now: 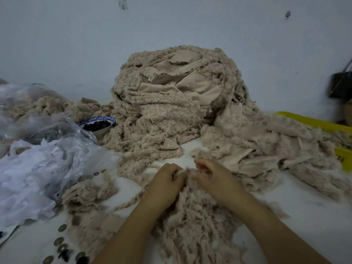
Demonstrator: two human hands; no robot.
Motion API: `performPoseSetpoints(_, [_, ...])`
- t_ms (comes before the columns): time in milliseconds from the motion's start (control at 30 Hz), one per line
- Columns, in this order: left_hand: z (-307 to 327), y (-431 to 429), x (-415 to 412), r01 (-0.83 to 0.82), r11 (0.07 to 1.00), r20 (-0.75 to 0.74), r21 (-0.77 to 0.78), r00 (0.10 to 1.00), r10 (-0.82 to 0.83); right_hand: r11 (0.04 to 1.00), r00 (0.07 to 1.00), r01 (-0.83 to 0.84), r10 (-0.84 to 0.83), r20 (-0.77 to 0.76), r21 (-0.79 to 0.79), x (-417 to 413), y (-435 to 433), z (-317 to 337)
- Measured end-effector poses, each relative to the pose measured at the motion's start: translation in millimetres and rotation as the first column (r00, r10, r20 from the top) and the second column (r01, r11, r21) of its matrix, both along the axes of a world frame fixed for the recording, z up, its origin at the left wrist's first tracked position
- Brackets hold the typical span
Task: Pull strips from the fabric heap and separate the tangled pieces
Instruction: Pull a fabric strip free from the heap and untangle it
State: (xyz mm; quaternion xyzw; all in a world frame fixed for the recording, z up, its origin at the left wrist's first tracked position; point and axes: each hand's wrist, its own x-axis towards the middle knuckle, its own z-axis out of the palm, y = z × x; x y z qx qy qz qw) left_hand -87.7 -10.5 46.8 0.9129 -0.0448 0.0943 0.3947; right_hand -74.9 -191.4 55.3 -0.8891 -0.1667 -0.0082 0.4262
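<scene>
A tall heap of beige fuzzy fabric strips (pixel 171 103) rises at the middle of the white table, spilling down to the right. In front of it, a smaller tangle of the same fuzzy strips (pixel 194 221) lies between my forearms. My left hand (pixel 165 180) grips the top of this tangle with curled fingers. My right hand (pixel 211 174) pinches the same bundle just beside it, the two hands nearly touching. A loose clump of strips (pixel 89 189) sits to the left of my hands.
Crumpled clear plastic bags (pixel 43 159) cover the left side. A blue-rimmed bowl of dark pieces (pixel 99 124) stands behind them. Several round coins (pixel 62 242) lie at the lower left. A yellow tray (pixel 323 124) and a dark bag (pixel 341 84) are at the right.
</scene>
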Motion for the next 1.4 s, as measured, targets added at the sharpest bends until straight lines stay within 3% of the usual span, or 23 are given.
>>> performPoseSetpoints(67, [4,3,0,-0.106,0.931,-0.081,-0.351,0.993,0.082,0.981,1.0,0.014,-0.01,0.024,-0.194,2,0,-7])
performPoseSetpoints(100, [8,4,-1,-0.147,0.806,-0.134,-0.573,0.987,0.085,0.977,0.999,0.044,-0.038,0.035,-0.207,4,-1,-7])
performPoseSetpoints(167, [17,9,-2,-0.196,0.45,-0.186,-0.871,0.98,0.067,0.986,0.994,0.102,-0.095,0.06,-0.13,6,-4,-2])
performPoseSetpoints(233, [24,18,-2,-0.204,0.195,-0.194,-0.959,0.978,0.072,0.985,0.983,0.166,-0.163,0.08,-0.041,6,-7,3])
performPoseSetpoints(300, [26,20,-4,-0.197,0.111,-0.195,-0.974,0.98,0.033,0.979,0.971,0.204,-0.206,0.122,0.028,1,-9,8])
performPoseSetpoints(400, [26,11,-6,-0.178,0.187,-0.175,-0.966,0.984,0.031,0.985,0.977,0.072,-0.101,0.187,0.157,-11,-3,17])
performPoseSetpoints(500, [28,0,-8,-0.129,0.292,-0.121,-0.948,0.992,0.046,0.996,0.966,-0.029,0.049,0.254,-0.083,-15,8,15])
performPoseSetpoints(567, [31,-4,-11,-0.092,0.32,-0.093,-0.943,0.996,0.014,0.982,0.936,-0.011,0.077,0.343,-0.188,-13,13,11])
performPoseSetpoints(700, [32,2,-11,-0.113,0.333,-0.079,-0.936,0.99,0.114,0.986,0.914,0.122,-0.156,0.374,0.114,-9,1,15])
performPoseSetpoints(800, [32,6,-10,-0.09,0.348,-0.035,-0.933,0.986,0.163,0.963,0.895,0.194,-0.251,0.368,0.186,-7,-3,16])
performPoseSetpoints(867, [35,4,-12,-0.048,0.281,-0.016,-0.958,0.993,0.116,0.955,0.9,0.216,-0.276,0.337,0.205,-4,-4,14])
performPoseSetpoints(1033, [44,-3,-22,0.047,0.029,0.039,-0.998,0.973,-0.229,0.965,0.976,0.162,-0.187,0.11,0.207,-8,-5,15])
performPoseSetpoints(1100, [45,-5,-23,0.021,-0.021,0.026,-1.0,0.972,-0.232,0.977,0.971,0.123,-0.154,0.181,0.175,-12,-4,17])
performPoseSetpoints(1167, [44,-4,-21,0.011,-0.052,0.022,-0.999,0.977,-0.214,0.96,0.929,0.09,-0.177,0.325,0.266,-18,-1,24])
performPoseSetpoints(1233, [43,-2,-19,0.031,-0.016,0.034,-0.999,0.972,-0.234,0.949,0.918,0.015,-0.138,0.372,0.315,-22,3,26])
performPoseSetpoints(1333, [39,-5,-21,0.105,0.166,0.051,-0.981,0.951,-0.304,0.984,0.959,-0.043,-0.008,0.284,0.172,-24,13,23])
performPoseSetpoints(1400, [39,-13,-24,0.152,0.252,0.059,-0.956,0.938,-0.341,0.982,0.975,-0.024,-0.019,0.223,0.185,-20,16,18])
